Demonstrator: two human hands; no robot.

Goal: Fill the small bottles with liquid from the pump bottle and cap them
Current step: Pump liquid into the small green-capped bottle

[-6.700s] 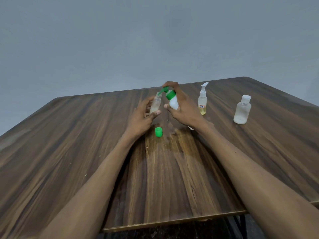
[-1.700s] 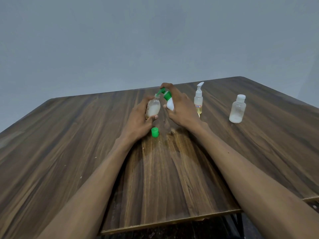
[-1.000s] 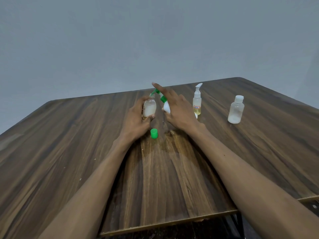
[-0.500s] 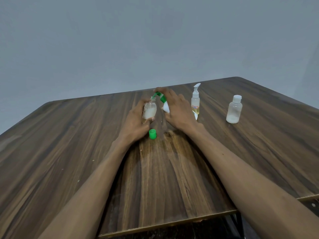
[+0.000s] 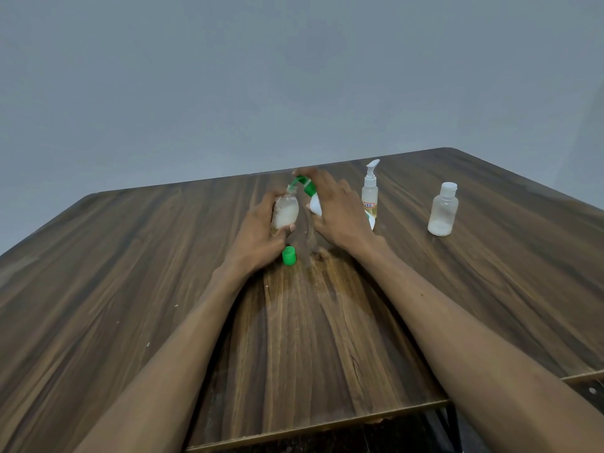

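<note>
Left hand clamped on small bottle, right hand wrapped around tilted pump bottle, green cap on desk

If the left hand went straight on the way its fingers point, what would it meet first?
The left hand points away and slightly right, already wrapped round the small bottle. Beyond that, probably the pump bottle's green nozzle under the right hand; depth is unclear.
</note>
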